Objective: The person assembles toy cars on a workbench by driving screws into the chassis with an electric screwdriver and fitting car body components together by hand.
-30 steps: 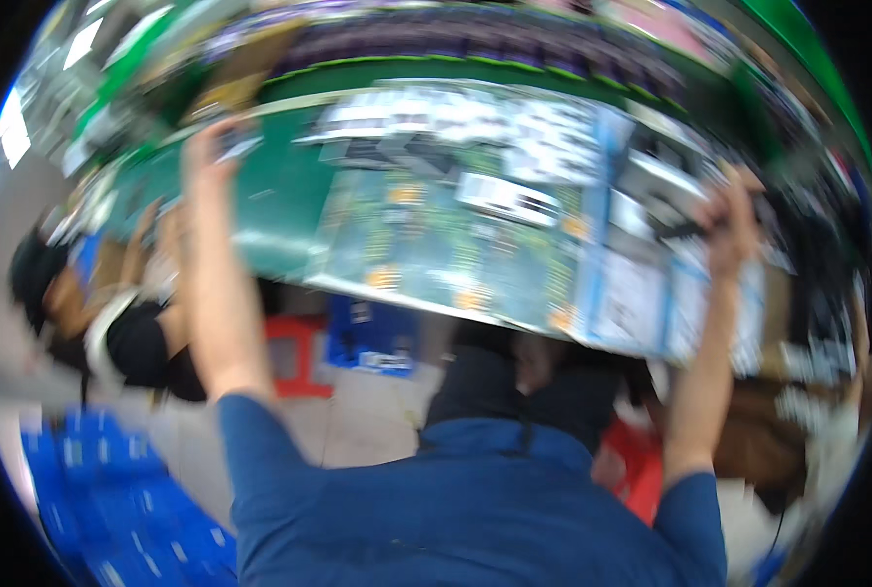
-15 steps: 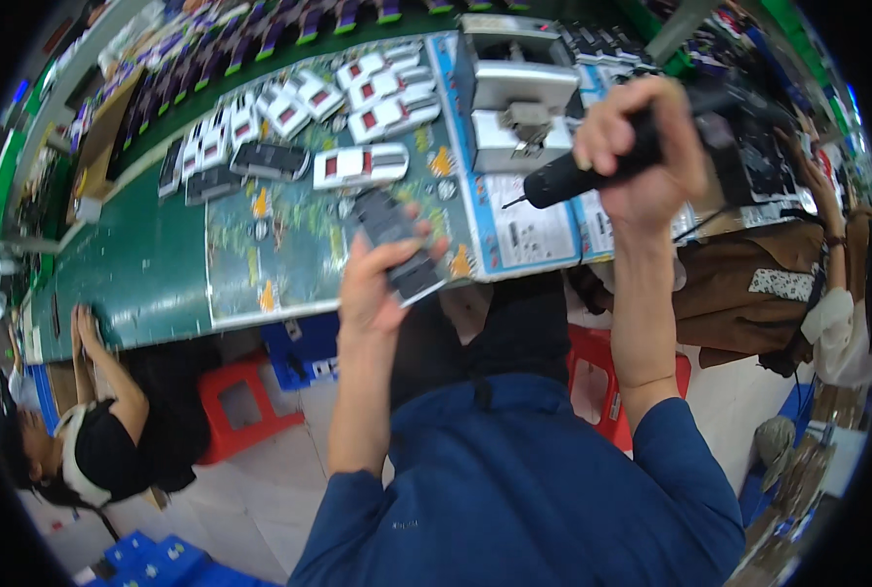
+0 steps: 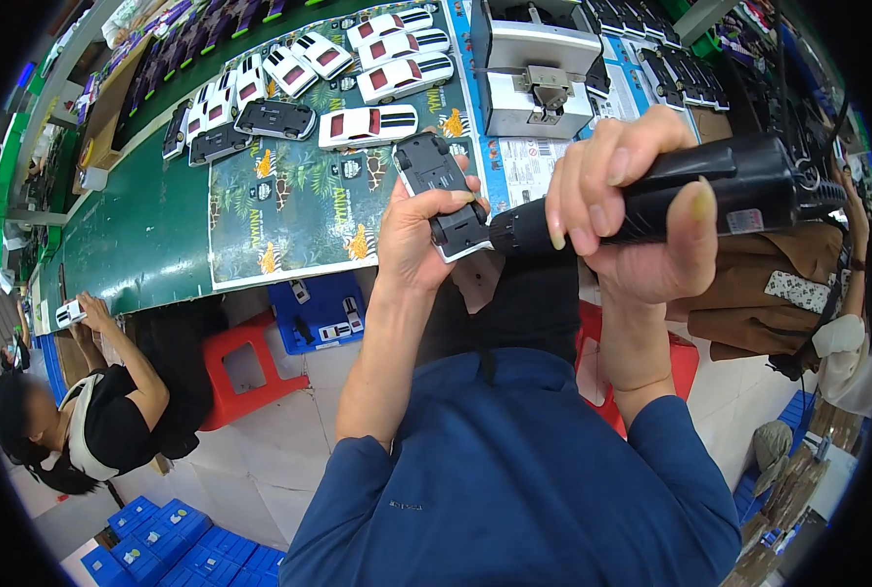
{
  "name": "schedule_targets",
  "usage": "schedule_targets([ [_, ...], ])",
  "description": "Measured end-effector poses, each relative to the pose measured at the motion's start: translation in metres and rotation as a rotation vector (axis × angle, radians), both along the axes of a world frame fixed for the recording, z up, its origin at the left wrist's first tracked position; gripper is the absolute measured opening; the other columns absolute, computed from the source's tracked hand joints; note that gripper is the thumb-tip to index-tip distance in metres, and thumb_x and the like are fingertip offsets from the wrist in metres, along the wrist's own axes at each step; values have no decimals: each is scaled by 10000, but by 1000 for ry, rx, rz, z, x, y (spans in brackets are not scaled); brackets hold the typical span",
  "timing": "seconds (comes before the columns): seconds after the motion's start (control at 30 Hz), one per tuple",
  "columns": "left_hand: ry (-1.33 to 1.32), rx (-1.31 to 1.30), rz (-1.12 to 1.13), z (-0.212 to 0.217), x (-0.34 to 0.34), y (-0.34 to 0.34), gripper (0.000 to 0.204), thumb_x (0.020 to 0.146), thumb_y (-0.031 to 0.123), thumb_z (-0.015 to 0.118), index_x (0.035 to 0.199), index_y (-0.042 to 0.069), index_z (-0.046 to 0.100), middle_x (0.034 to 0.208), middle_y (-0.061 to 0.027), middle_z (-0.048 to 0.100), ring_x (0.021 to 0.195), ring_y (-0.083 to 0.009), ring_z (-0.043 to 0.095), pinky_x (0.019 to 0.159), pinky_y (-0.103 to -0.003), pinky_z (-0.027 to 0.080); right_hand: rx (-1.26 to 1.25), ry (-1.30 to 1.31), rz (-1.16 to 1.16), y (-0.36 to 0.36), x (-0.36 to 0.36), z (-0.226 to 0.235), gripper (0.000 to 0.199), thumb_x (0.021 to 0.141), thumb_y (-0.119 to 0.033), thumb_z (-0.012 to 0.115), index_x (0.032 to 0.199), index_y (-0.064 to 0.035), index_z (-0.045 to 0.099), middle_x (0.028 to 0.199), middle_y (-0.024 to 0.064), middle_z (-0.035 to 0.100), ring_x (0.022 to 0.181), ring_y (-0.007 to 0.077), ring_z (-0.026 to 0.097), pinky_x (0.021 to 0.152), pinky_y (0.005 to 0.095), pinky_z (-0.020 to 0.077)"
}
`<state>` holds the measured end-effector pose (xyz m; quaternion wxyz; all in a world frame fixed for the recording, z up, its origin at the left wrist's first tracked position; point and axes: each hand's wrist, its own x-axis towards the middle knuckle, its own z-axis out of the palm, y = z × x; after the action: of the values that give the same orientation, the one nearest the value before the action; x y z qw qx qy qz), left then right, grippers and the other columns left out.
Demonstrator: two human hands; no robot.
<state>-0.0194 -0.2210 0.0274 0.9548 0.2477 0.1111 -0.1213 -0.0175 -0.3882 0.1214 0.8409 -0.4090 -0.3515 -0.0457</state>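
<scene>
Black and fat, a power screwdriver [image 3: 734, 181] sits in the right hand [image 3: 637, 264], its fingers curled around it. The left hand [image 3: 412, 249] has its fingers closed around an upside-down toy car [image 3: 429, 164], by the bench's [image 3: 152, 254] front edge, near the tool's nose.

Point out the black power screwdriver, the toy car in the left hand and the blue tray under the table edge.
Black power screwdriver [image 3: 730, 174]: head view, on its body.
Held toy car [image 3: 428, 164]: head view, on its dark underside.
Blue tray [image 3: 324, 305]: head view, on its bare bottom.
</scene>
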Motion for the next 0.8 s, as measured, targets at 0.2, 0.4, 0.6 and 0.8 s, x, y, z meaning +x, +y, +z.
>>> schedule_targets([
  [0.2,-36,13,-1,3,2,-1,563,723,-168,557,1238,34,455,1069,-121,565,877,-225,630,705,-398,576,-110,38,-9,3,5,1,360,935,-377,571,943,-23,506,668,44,506,504,125,514,497,277,478],
  [0.4,-94,227,-119,10,-2,-16,382,764,-77,578,1138,-26,521,1020,-152,616,880,-266,660,741,-416,581,-277,61,-4,-17,-1,13,293,791,-281,734,801,-50,555,646,38,559,524,140,547,504,282,463],
  [0.6,-98,-17,-199,-15,1,-7,369,897,130,494,1232,-22,504,1150,-153,609,1032,-279,623,904,-394,535,-184,-43,30,6,2,-12,251,712,-153,791,681,-40,569,574,29,558,482,132,532,474,270,392],
  [0.8,-84,-45,-260,-1,2,-4,357,813,-29,510,1168,-61,531,1098,-161,624,969,-277,652,885,-375,544,-146,83,185,0,1,-18,244,752,-106,793,780,-13,569,661,55,585,561,95,552,511,239,424],
])
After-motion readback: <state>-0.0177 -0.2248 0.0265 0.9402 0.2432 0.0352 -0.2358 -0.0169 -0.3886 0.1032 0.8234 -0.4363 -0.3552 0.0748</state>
